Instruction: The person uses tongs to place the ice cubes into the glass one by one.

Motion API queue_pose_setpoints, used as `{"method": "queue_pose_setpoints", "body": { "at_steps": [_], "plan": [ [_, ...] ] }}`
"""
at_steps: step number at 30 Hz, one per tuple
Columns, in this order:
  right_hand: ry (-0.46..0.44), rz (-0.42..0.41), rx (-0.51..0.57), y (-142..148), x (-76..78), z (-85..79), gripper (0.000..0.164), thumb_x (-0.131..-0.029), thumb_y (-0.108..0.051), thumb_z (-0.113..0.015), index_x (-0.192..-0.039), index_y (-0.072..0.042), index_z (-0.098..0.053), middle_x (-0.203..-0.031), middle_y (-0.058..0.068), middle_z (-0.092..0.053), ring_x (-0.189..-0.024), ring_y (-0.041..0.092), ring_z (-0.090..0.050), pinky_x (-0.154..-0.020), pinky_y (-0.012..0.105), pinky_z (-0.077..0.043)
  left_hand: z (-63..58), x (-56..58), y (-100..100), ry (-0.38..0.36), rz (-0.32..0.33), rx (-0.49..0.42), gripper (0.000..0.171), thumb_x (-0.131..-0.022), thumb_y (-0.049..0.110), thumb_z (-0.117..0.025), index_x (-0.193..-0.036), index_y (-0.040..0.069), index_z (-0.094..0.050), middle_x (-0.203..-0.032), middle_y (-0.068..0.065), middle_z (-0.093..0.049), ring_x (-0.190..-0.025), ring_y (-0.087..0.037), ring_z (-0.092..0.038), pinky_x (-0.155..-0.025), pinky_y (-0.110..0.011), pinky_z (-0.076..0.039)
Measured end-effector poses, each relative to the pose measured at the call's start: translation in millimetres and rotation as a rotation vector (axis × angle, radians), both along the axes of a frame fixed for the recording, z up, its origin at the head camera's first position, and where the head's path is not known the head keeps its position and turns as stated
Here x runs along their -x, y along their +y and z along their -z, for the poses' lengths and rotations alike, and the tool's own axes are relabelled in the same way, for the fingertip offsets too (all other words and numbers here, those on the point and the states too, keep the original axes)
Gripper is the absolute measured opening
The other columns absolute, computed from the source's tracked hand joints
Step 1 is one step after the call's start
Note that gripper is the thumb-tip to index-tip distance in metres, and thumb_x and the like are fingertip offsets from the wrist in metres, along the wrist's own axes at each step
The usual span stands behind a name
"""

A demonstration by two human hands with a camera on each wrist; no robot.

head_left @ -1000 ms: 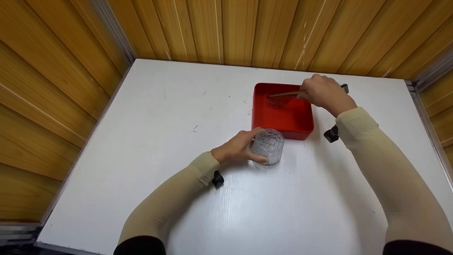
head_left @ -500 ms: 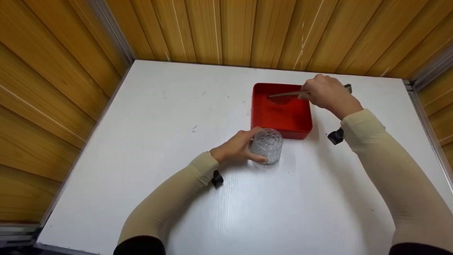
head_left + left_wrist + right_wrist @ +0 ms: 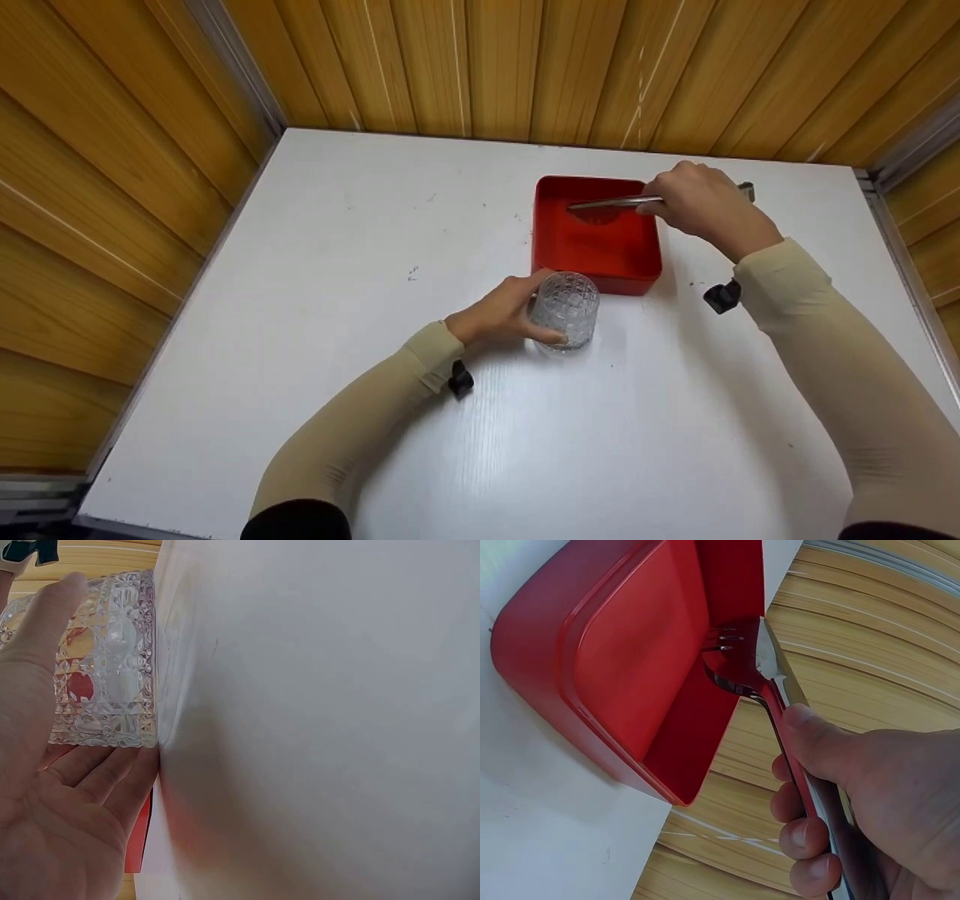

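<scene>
A clear, cut-pattern drinking glass [image 3: 568,311] stands upright on the white table, close to the near wall of a red square box [image 3: 600,287]. My left hand [image 3: 504,311] holds the glass from its left side, thumb in front and fingers behind; the left wrist view shows the glass [image 3: 112,664] between thumb and fingers. Above the box's right rim, my right hand [image 3: 705,206] grips metal serving tongs [image 3: 619,202]. Their head, one arm forked with tines [image 3: 724,637], reaches into the open box. I see nothing held between the tongs' arms.
Wood-patterned panels [image 3: 495,67] wall in the back and both sides of the white table [image 3: 337,262]. A black wrist-camera mount [image 3: 724,297] hangs under the right cuff, another mount [image 3: 460,379] under the left.
My right hand has shifted slightly to the right, and its forearm has swung right too. The tongs' head stays in the box. My left hand and the glass keep their place.
</scene>
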State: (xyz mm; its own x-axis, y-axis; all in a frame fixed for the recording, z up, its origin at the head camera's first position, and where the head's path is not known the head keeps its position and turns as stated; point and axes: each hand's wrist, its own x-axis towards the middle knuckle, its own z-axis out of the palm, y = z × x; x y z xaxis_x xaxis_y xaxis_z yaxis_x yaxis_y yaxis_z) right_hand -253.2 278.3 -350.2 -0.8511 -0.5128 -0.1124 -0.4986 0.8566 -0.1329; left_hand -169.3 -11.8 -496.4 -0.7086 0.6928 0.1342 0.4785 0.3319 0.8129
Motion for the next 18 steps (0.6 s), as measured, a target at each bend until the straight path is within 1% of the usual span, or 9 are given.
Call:
{"method": "queue_pose_setpoints", "body": {
  "at_steps": [8, 15, 18],
  "plan": [
    [0.035, -0.015, 0.014, 2.6, -7.8, -1.1, 0.017, -0.096, -0.015, -0.074, -0.106, -0.003, -0.08, -0.08, 0.008, -0.071, -0.07, 0.025, -0.056, -0.057, 0.035, -0.044, 0.5, -0.3, 0.5, 0.026, -0.002, 0.013, 0.079, -0.078, 0.034, -0.091, -0.143, 0.015, -0.05, -0.124, 0.001, -0.067, -0.109, -0.009, -0.061, -0.095, -0.022, -0.05],
    [0.04, -0.015, 0.037, 5.2, -15.0, -1.0, 0.018, -0.095, -0.014, -0.074, -0.107, -0.002, -0.079, -0.083, 0.01, -0.073, -0.07, 0.024, -0.056, -0.057, 0.035, -0.046, 1.2, 0.6, 0.2, 0.004, 0.003, 0.006, 0.079, -0.078, 0.034, -0.091, -0.143, 0.015, -0.05, -0.124, 0.002, -0.067, -0.11, -0.008, -0.061, -0.097, -0.022, -0.05],
    [0.049, -0.016, 0.044, 6.9, -17.6, -1.2, 0.017, -0.095, -0.012, -0.075, -0.108, -0.002, -0.079, -0.086, 0.011, -0.074, -0.069, 0.024, -0.057, -0.057, 0.035, -0.047, 1.3, 0.9, 0.1, 0.01, 0.003, 0.006, 0.08, -0.078, 0.035, -0.091, -0.144, 0.016, -0.05, -0.125, 0.002, -0.067, -0.111, -0.008, -0.061, -0.098, -0.022, -0.049]
  ]
}}
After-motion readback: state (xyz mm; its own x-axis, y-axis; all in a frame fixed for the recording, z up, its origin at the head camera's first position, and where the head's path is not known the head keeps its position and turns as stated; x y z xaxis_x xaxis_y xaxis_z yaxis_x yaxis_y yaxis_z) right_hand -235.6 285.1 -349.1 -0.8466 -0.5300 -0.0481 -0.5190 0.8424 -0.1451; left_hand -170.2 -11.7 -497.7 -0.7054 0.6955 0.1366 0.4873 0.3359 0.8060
